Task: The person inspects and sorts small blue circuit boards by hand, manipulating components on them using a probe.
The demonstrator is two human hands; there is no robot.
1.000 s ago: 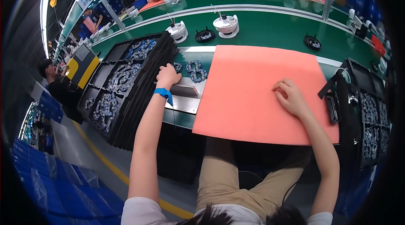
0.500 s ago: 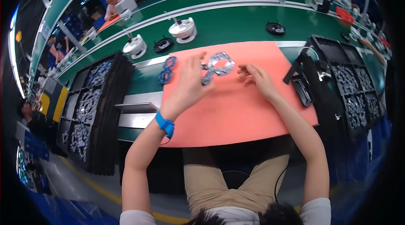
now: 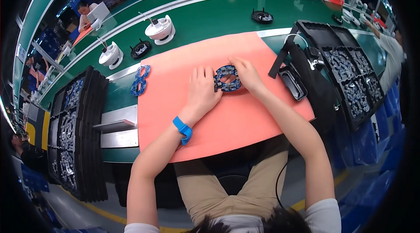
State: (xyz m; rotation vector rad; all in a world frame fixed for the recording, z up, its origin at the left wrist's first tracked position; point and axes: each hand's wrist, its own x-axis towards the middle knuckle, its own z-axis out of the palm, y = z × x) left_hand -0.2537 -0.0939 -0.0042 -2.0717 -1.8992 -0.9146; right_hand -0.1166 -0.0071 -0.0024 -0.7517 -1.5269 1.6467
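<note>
A blue ring-shaped circuit board point(image 3: 228, 87) with small components is between my hands, low over the orange mat point(image 3: 210, 128). My left hand point(image 3: 202, 91) covers its left end, fingers closed on it and pointing away from me. The fingers of my right hand point(image 3: 246, 75) grip the board's upper right edge. Whether the board rests on the mat I cannot tell. Another blue board, a figure-eight circuit board point(image 3: 134, 88), lies at the mat's left edge, apart from my hands.
Black compartment trays point(image 3: 72, 141) with small boards are stacked at left; another tray point(image 3: 356, 97) with parts lies right. A black open case point(image 3: 292, 83) sits at the mat's right edge. White device housings point(image 3: 160, 29) and black round bases point(image 3: 141, 49) stand behind. Co-workers sit farther off.
My right hand has come in from the right and taken hold of the board. The board now lies lower, its dark blue component side showing. The whole view has shifted.
</note>
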